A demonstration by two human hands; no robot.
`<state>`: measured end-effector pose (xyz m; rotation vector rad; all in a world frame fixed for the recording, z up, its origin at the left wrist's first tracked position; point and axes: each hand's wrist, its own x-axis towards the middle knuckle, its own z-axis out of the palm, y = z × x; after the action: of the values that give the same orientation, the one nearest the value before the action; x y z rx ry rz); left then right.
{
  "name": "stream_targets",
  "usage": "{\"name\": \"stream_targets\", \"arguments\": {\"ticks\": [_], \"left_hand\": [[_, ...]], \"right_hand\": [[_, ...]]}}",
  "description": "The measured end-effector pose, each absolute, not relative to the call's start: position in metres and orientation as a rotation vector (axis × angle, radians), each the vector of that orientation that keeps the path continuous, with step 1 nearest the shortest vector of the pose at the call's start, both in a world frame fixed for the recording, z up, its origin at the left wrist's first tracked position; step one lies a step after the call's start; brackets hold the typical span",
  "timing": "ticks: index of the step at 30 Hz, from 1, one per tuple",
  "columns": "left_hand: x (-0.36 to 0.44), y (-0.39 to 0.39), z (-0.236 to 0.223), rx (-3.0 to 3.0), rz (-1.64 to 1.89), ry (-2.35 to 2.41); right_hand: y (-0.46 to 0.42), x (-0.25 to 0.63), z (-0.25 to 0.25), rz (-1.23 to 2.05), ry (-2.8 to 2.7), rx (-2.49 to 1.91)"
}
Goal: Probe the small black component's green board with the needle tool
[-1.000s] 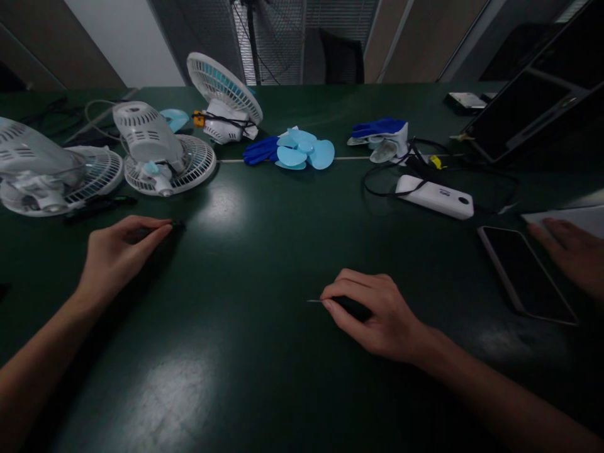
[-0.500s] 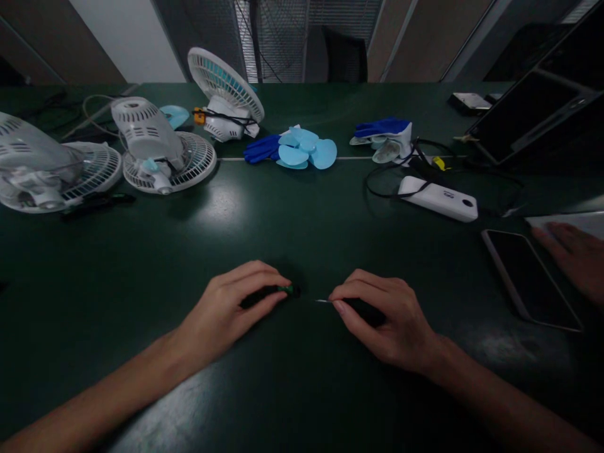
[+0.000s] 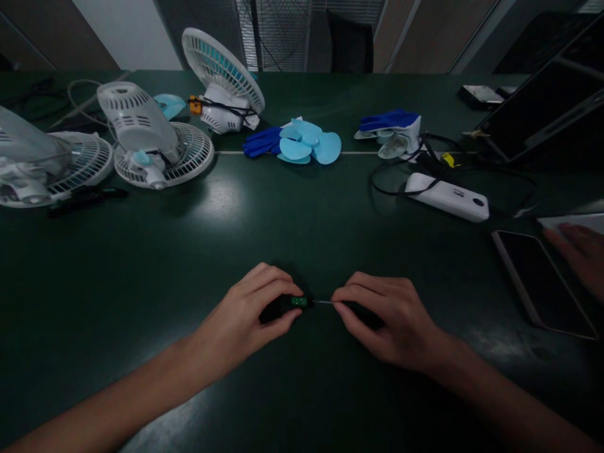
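My left hand (image 3: 267,303) is closed round a black and green screwdriver handle (image 3: 299,302), whose front end pokes out past the fingertips. Facing it, my right hand (image 3: 377,311) pinches a thin metal screwdriver shaft (image 3: 323,302) between thumb and fingers. The shaft's bare end meets the handle's black tip, in line with it; whether it sits inside cannot be made out. Part of the handle is hidden behind my left fingers, and the shaft's other end lies under my right hand. Both hands rest low over the dark green table (image 3: 264,233).
Several white fans (image 3: 221,75) stand or lie at the back left, near a black tool (image 3: 87,200). Blue fan blades (image 3: 309,141), gloves (image 3: 391,129), a white power bank-like block (image 3: 447,196) and a phone (image 3: 542,283) lie around. Another person's hand (image 3: 578,251) is at right.
My left hand has moved right with the handle, closing the gap to the shaft's tip. My right hand is nearly still, and the camera view has shifted slightly.
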<state>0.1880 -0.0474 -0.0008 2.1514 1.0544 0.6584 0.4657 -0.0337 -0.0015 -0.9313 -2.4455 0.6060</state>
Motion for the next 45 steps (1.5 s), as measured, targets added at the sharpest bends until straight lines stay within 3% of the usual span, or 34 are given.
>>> {"name": "stream_targets", "arguments": {"ticks": [10, 17, 24, 31, 40, 45], "left_hand": [[0.189, -0.046, -0.002, 2.169, 0.642, 1.036], [0.188, -0.047, -0.001, 2.202, 0.599, 1.034], [0.182, -0.045, 0.0, 2.247, 0.555, 1.15], [0.101, -0.036, -0.003, 2.466, 0.412, 1.38], [0.007, -0.022, 0.014, 2.243, 0.327, 2.199], [-0.017, -0.008, 0.022, 2.096, 0.232, 2.346]], "right_hand": [[-0.035, 0.458, 0.0, 0.519, -2.499, -0.906], [-0.043, 0.442, 0.009, 0.734, -2.197, -0.717], [-0.035, 0.451, 0.007, 0.781, -2.013, -0.993], [-0.035, 0.452, 0.009, 0.838, -1.951, -1.064], [-0.035, 0.452, 0.008, 0.869, -1.935, -1.101], [-0.035, 0.453, 0.007, 0.887, -1.941, -1.105]]}}
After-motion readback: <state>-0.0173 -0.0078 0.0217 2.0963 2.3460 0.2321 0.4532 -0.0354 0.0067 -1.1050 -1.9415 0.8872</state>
